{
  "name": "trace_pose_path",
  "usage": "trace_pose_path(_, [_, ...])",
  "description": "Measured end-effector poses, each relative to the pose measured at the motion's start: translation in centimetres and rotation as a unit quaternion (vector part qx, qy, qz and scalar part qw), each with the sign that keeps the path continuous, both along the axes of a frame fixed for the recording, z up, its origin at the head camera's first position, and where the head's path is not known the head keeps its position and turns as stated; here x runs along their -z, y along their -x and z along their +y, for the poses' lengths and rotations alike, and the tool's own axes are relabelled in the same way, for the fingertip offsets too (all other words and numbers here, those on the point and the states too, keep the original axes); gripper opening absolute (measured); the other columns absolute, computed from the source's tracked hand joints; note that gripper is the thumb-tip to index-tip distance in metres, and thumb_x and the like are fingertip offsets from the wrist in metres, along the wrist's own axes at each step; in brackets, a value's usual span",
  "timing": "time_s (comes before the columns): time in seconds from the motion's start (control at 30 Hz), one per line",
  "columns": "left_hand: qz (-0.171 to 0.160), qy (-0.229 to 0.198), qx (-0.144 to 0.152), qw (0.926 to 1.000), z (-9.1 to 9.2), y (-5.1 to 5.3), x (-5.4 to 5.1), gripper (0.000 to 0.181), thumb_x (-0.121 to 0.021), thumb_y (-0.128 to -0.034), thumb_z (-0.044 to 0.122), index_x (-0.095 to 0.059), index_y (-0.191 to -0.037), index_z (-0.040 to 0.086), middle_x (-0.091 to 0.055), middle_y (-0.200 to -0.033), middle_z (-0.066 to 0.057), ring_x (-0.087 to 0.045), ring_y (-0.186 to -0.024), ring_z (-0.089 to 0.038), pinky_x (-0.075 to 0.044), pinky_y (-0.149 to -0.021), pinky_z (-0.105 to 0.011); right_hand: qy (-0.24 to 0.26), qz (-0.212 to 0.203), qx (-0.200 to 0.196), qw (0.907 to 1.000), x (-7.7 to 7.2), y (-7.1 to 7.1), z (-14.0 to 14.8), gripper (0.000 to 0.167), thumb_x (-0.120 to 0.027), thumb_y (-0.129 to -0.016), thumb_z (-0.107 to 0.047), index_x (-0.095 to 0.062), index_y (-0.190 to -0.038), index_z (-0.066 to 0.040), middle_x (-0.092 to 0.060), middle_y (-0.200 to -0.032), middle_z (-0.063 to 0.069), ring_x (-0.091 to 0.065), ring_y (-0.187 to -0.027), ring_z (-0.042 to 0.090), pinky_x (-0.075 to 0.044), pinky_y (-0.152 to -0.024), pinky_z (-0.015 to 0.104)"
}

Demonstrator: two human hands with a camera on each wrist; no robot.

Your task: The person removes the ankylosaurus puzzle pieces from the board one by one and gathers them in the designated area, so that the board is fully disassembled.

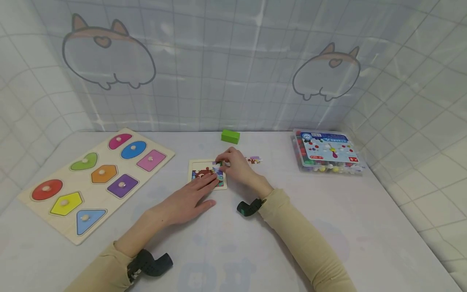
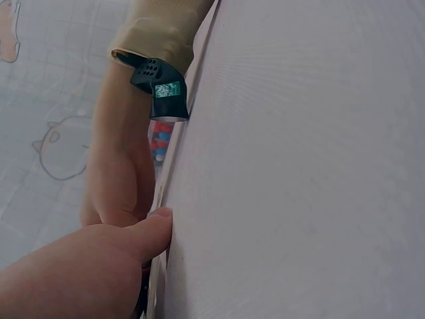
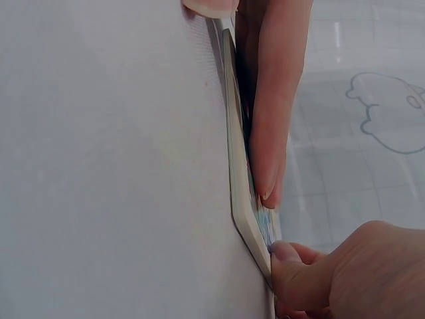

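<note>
A small jigsaw puzzle in a pale wooden tray [image 1: 196, 163] lies mid-table, showing part of a brown cartoon animal. My left hand [image 1: 187, 200] rests on its lower part with fingers extended, covering some of the picture. At the tray's upper right corner, my right hand [image 1: 237, 167] pinches a small puzzle piece [image 1: 218, 164], mostly hidden by the fingers. The right wrist view shows the right thumb [image 3: 287, 256] at the tray's edge, close to the left fingertips. Just right of the right hand lie loose puzzle pieces [image 1: 254, 160].
A wooden shape board [image 1: 87, 170] with knobbed coloured shapes lies on the left. Behind the puzzle sits a green block [image 1: 230, 136]. To the right stands a clear plastic box [image 1: 328, 152] of coloured parts. Patterned curtains [image 1: 226, 69] border the table.
</note>
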State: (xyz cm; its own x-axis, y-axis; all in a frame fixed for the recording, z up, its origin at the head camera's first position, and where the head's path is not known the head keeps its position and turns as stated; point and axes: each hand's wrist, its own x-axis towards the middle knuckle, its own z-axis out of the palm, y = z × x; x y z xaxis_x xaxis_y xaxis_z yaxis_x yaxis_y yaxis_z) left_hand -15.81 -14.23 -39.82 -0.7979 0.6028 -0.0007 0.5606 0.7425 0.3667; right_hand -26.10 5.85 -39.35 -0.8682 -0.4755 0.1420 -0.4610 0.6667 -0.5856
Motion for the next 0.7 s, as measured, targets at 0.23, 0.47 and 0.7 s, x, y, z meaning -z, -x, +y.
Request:
trace_pose_path(0.23, [-0.003, -0.002, 0.000, 1.0000, -0.03, 0.07, 0.00, 0.066, -0.052, -0.1031, 0.042, -0.031, -0.157, 0.010, -0.024, -0.166, -0.009, -0.023, -0.152, -0.031, -0.025, -0.122, -0.051, 0.004, 0.000, 0.001, 1.0000, 0.16, -0.05, -0.10, 0.023, -0.069, -0.091, 0.000, -0.071, -0.113, -0.005, -0.058, -0.111, 0.014, -0.057, -0.107, 0.028, -0.049, -0.095, 0.040])
trace_pose_path(0.47, [-0.006, 0.000, -0.003, 1.0000, 0.05, -0.02, -0.09, 0.066, -0.053, -0.1027, 0.041, -0.032, -0.157, 0.010, -0.025, -0.165, -0.009, -0.024, -0.152, -0.031, -0.025, -0.122, -0.051, 0.005, -0.005, -0.001, 1.0000, 0.10, -0.31, -0.03, 0.024, -0.067, -0.092, 0.000, -0.069, -0.116, -0.004, -0.058, -0.112, 0.014, -0.054, -0.109, 0.028, -0.048, -0.095, 0.040])
trace_pose_path(0.7, [-0.007, 0.001, -0.004, 1.0000, 0.06, -0.05, -0.12, 0.066, -0.053, -0.1026, 0.042, -0.032, -0.157, 0.010, -0.025, -0.165, -0.009, -0.024, -0.152, -0.031, -0.025, -0.122, -0.051, 0.006, 0.006, -0.006, 0.9999, 0.27, -0.20, -0.09, 0.026, -0.068, -0.092, 0.000, -0.065, -0.118, -0.004, -0.060, -0.113, 0.012, -0.053, -0.107, 0.026, -0.045, -0.095, 0.039])
